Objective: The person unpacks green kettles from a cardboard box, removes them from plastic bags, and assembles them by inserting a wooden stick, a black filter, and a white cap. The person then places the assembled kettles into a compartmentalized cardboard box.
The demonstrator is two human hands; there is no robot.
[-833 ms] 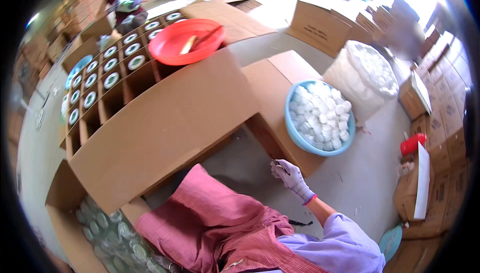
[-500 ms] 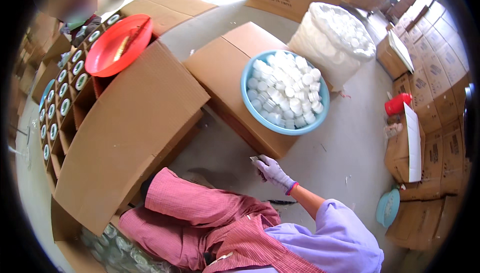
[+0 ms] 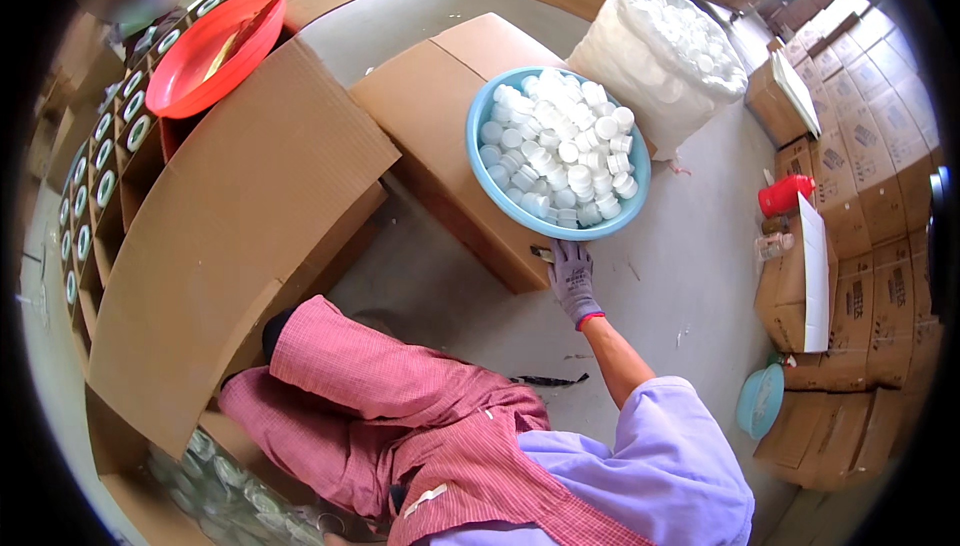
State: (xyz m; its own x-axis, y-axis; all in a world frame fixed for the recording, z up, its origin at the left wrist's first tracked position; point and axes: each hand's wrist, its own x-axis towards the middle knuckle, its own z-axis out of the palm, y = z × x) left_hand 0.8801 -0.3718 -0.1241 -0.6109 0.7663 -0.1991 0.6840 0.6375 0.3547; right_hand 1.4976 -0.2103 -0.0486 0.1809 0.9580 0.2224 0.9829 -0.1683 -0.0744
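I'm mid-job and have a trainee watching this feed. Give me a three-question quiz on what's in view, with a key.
1. Multiple choice: What fills the blue basin on the closed cardboard box?
A) Red lids
B) White caps
C) Green bottles

2. True or false: In this view, the red basin is to the left of the white sack.

3. Short answer: Which of the person's hands is at the near rim of the blue basin, and is it bare or gloved?

Key:
1. B
2. True
3. The right hand; gloved
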